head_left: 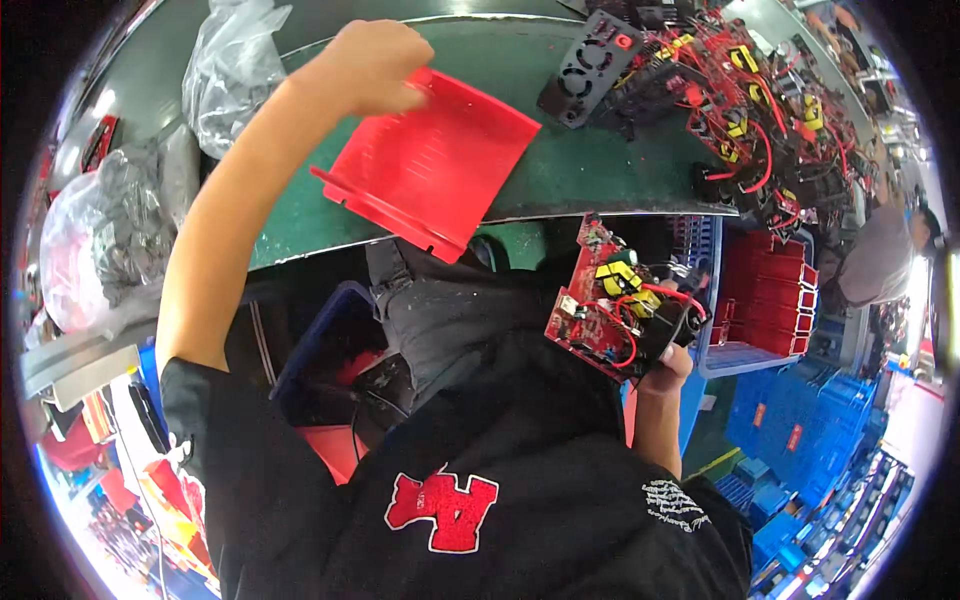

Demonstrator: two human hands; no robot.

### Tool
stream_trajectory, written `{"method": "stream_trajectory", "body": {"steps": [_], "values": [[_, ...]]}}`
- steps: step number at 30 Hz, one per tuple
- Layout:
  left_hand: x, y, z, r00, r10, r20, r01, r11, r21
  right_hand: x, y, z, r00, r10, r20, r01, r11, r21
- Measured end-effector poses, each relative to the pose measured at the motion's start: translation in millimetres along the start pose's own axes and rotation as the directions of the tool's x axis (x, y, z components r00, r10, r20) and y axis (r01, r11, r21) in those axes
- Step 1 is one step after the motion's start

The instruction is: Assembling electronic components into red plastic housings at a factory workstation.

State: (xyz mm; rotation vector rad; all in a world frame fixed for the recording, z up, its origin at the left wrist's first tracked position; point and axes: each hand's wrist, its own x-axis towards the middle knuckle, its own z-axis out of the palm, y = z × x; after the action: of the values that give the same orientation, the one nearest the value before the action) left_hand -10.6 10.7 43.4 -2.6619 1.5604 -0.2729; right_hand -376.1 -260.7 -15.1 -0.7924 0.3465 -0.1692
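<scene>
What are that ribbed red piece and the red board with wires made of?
The ribbed red piece in the left hand looks like matte moulded plastic: even colour, fine ribs, thin edges. The red board in the right hand looks like a rigid circuit board carrying yellow-wrapped coils and red insulated wires.

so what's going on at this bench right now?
A person at a green bench holds two parts. The left hand grips the top corner of a red ribbed plastic panel lying on the bench edge. The right hand holds a red circuit board with yellow coils over the lap. More boards are piled at the far right.
</scene>
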Motion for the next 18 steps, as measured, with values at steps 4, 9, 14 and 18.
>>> {"method": "stream_trajectory", "body": {"steps": [4, 9, 14, 18], "values": [[15, 13, 8, 0.996, 0.079, 0.034, -0.082, 0.992, 0.094, 7, 4, 3, 0.998, 0.061, -0.025, -0.062, 0.998, -0.025], [21, 3, 18, 0.996, 0.089, -0.023, -0.086, 0.989, 0.121, 8, 7, 4, 0.989, 0.143, -0.042, -0.146, 0.984, -0.098], [31, 33, -6, 0.996, -0.088, 0.016, 0.085, 0.989, 0.121, 14, 10, 3, 0.978, 0.209, -0.012, -0.209, 0.978, -0.026], [36, 46, 12, 0.98, -0.124, 0.156, 0.108, 0.989, 0.103, 16, 9, 14, 0.984, 0.177, 0.003, -0.177, 0.984, -0.018]]}}
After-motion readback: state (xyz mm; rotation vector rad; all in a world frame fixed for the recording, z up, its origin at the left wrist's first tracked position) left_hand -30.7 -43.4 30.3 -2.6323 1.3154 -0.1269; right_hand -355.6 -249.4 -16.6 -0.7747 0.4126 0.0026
